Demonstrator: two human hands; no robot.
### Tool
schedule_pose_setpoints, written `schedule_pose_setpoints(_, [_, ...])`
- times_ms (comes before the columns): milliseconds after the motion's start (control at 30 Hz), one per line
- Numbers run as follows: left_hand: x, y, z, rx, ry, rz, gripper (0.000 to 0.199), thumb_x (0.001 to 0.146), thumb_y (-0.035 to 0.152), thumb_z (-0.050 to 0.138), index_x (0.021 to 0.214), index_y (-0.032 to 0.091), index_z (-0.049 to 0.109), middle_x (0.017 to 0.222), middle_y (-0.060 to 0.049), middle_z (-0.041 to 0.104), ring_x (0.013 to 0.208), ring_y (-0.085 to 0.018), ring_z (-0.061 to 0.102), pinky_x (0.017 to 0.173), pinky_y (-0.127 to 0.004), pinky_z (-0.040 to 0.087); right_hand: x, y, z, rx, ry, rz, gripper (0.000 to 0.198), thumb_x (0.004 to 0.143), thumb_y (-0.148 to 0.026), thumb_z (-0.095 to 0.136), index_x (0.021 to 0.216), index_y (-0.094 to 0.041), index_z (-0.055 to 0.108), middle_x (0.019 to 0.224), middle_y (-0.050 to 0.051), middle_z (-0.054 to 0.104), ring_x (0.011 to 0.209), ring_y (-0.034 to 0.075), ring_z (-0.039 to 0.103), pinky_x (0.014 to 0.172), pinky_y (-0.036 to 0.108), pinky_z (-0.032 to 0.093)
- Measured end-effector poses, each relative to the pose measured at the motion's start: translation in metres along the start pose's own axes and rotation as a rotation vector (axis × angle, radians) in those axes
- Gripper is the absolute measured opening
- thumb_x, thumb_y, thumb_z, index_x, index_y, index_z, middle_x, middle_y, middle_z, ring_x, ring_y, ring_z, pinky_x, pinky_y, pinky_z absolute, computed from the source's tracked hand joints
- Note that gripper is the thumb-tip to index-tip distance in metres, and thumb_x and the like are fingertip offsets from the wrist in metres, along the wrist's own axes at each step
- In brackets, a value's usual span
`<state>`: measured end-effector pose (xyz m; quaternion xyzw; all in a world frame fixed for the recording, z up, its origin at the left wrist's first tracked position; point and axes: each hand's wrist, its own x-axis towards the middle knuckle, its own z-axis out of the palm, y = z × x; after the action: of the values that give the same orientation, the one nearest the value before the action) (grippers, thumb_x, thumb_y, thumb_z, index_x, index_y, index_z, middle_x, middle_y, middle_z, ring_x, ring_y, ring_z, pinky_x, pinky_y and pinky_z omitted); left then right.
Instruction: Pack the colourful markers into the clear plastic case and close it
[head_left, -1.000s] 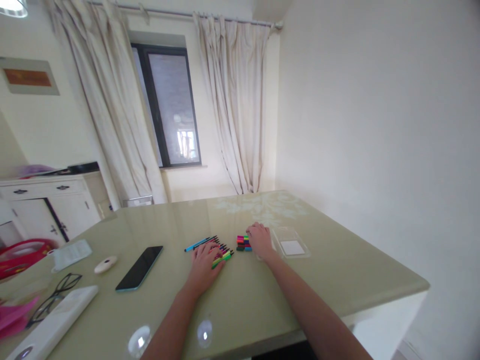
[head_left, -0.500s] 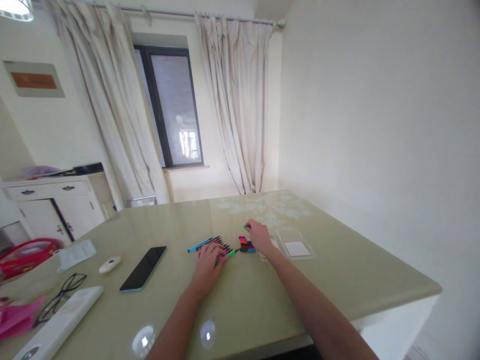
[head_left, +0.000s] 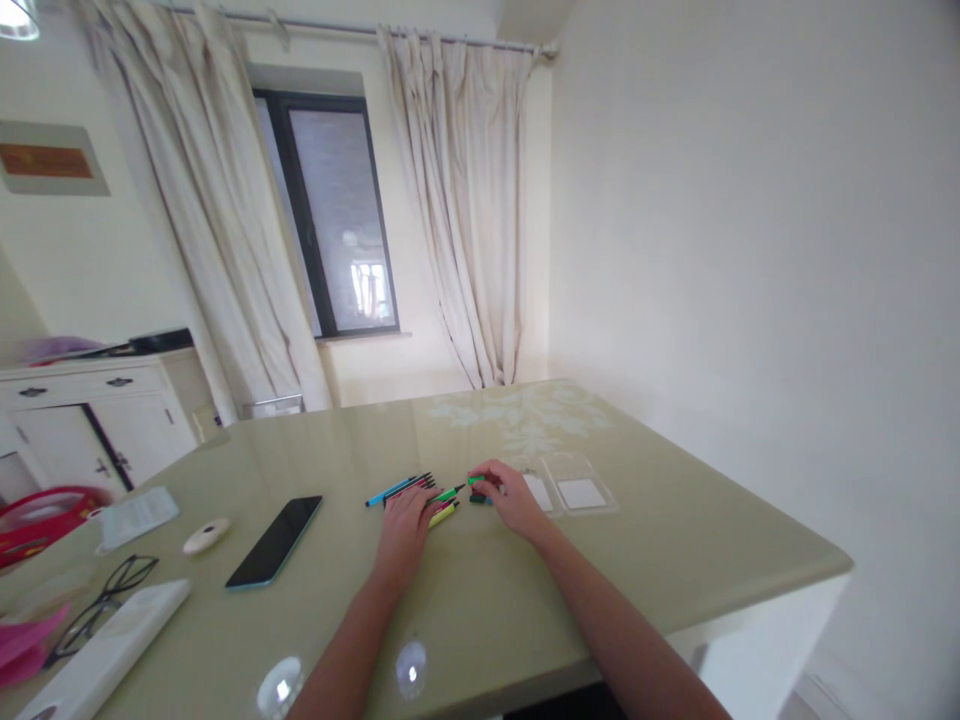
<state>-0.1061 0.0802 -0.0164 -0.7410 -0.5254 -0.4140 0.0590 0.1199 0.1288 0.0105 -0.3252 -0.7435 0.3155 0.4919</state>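
My left hand is closed on an uncapped green marker, its dark tip pointing right. Between the finger and thumb of my right hand is a small green marker cap, a short way from that tip. Several uncapped markers lie beside and partly under my left hand, among them a blue marker and a yellow marker. Loose dark caps show under my right fingers; the other caps are hidden by that hand.
Right of my hands lies an open clear plastic case with white inserts. To the left are a phone, a white oval object, glasses, a face mask and a long white object. A wall borders the table's right side.
My right hand has moved left and slightly down with the green cap, nearer the green marker. The marker has shifted up and left, and a yellow marker now shows below it.
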Motion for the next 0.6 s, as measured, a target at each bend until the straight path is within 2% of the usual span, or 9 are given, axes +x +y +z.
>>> schedule_pose_setpoints(200, [0.0,0.004,-0.003,-0.016,-0.041,0.012,0.031,0.101,0.036,0.045,0.108,0.025,0.072,0.111,-0.007,0.074,0.109,-0.024,0.066,0.1,-0.045,0.047,-0.002,-0.003,0.001,-0.008,-0.057,-0.009,0.019,0.09,-0.035,0.066,0.099,-0.022,0.075,0.097,0.005,0.071,0.087,0.018,0.065,0.08,0.03,0.051])
schedule_pose_setpoints(333, [-0.001,0.008,-0.003,-0.1,-0.075,0.027,0.029,0.1,0.037,0.048,0.11,0.026,0.073,0.107,-0.005,0.075,0.105,-0.022,0.066,0.099,-0.041,0.049,-0.003,-0.006,0.002,-0.032,-0.092,-0.031,0.017,0.088,-0.034,0.068,0.095,-0.023,0.078,0.089,0.004,0.071,0.086,0.019,0.064,0.079,0.029,0.049])
schedule_pose_setpoints(600, [0.001,0.011,-0.001,-0.211,-0.051,-0.002,0.029,0.098,0.037,0.051,0.105,0.025,0.076,0.106,-0.006,0.076,0.101,-0.022,0.068,0.094,-0.038,0.053,-0.003,-0.003,0.003,0.004,-0.108,0.002,0.02,0.087,-0.038,0.068,0.09,-0.023,0.08,0.072,0.002,0.07,0.068,0.017,0.062,0.067,0.027,0.047])
